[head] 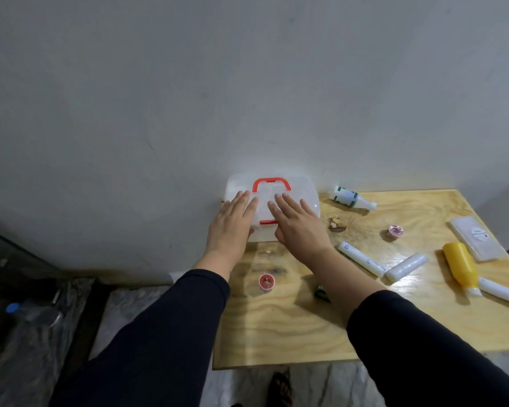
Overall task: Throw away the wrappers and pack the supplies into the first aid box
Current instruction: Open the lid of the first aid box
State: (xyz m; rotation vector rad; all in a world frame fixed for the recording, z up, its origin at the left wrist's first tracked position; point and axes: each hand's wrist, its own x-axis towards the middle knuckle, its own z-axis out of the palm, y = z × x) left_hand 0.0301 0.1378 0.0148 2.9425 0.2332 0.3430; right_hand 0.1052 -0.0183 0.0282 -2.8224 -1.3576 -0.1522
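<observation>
A translucent white first aid box (306,195) with a red handle stands closed at the table's far left corner, against the wall. My left hand (232,226) lies flat on its lid at the left, fingers spread. My right hand (299,227) rests flat on the lid at the right, thumb near the red front latch. Neither hand holds anything. Supplies lie on the table: a white bottle with green label (350,198), a yellow bottle (460,267), three white rolls (360,258) (406,267) (501,292), a flat clear pack (475,237), a pink tape roll (395,232) and a red tape roll (266,282).
The light wooden table (291,333) stands against a grey wall. A small dark wrapper (322,292) lies under my right forearm, and a brown scrap (336,224) beside the box. On the floor at left a black bag (27,333) holds a blue-capped bottle. A sandalled foot (281,389) shows below.
</observation>
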